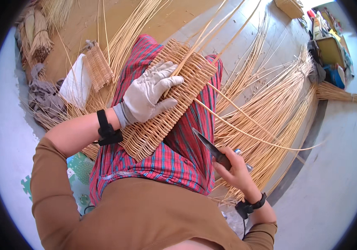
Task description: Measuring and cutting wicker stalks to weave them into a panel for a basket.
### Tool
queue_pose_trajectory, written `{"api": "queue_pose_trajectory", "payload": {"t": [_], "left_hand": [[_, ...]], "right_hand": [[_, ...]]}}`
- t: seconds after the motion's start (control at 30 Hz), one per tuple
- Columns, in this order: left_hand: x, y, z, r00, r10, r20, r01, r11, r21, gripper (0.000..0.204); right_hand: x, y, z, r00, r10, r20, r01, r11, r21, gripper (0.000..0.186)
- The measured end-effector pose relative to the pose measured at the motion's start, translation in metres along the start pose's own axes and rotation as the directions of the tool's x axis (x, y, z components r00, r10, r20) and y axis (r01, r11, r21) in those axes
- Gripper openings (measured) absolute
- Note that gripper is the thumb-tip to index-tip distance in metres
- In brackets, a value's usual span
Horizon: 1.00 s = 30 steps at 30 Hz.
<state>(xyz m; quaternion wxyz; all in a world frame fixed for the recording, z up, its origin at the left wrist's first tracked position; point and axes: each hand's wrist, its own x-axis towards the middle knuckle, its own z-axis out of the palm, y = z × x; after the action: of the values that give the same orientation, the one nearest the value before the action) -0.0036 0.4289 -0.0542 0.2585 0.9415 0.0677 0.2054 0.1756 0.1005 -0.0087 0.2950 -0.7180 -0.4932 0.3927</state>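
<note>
A woven wicker panel point(194, 76) lies slantwise across my lap, with several long rods standing out of its far end and right side. My left hand point(147, 93), in a whitish work glove, rests flat on the panel, thumb and fingers apart. Some of the rods point(185, 60) pass by its fingertips. Bare and off to the right, my right hand point(235, 168) is closed round a knife point(207, 143) with a pointed grey blade and dark handle. Its tip points up and left, apart from the panel. Two loose rod ends point(245, 130) stretch to the right above this hand.
Large bundles of rods point(270, 112) spread over the floor at right, and more rods point(134, 25) lie ahead. A smaller woven piece point(98, 66), a white sheet point(76, 83) and grey cloth point(47, 98) lie at left. Boxes and goods point(330, 52) stand far right.
</note>
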Motion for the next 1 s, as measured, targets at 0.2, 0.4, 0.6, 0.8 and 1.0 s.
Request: {"api": "queue_pose_trajectory", "payload": {"t": [0.2,0.4,0.6,0.8,1.0], "left_hand": [[0.006,0.005,0.005,0.999,0.034,-0.012,-0.034,0.999,-0.035,0.054],[0.004,0.002,0.005,0.999,0.043,-0.015,-0.044,0.997,-0.058,0.053],[0.004,-0.002,0.004,0.999,0.047,0.006,-0.046,0.997,-0.054,0.054],[0.004,0.000,0.005,0.998,0.045,0.047,-0.043,0.999,-0.028,0.054],[0.007,-0.002,0.006,0.997,0.051,0.063,-0.054,0.997,0.050,0.054]], "right_hand": [[0.016,-0.024,0.023,0.997,0.063,-0.050,-0.057,0.992,0.110,0.056],[0.023,-0.019,0.023,0.995,0.101,-0.026,-0.093,0.970,0.225,0.053],[0.032,-0.018,0.020,0.997,0.077,-0.011,-0.074,0.980,0.185,0.054],[0.036,-0.014,0.016,0.999,0.036,-0.011,-0.035,0.996,0.086,0.055],[0.058,-0.015,0.004,0.993,-0.117,-0.005,0.114,0.976,-0.185,0.053]]}}
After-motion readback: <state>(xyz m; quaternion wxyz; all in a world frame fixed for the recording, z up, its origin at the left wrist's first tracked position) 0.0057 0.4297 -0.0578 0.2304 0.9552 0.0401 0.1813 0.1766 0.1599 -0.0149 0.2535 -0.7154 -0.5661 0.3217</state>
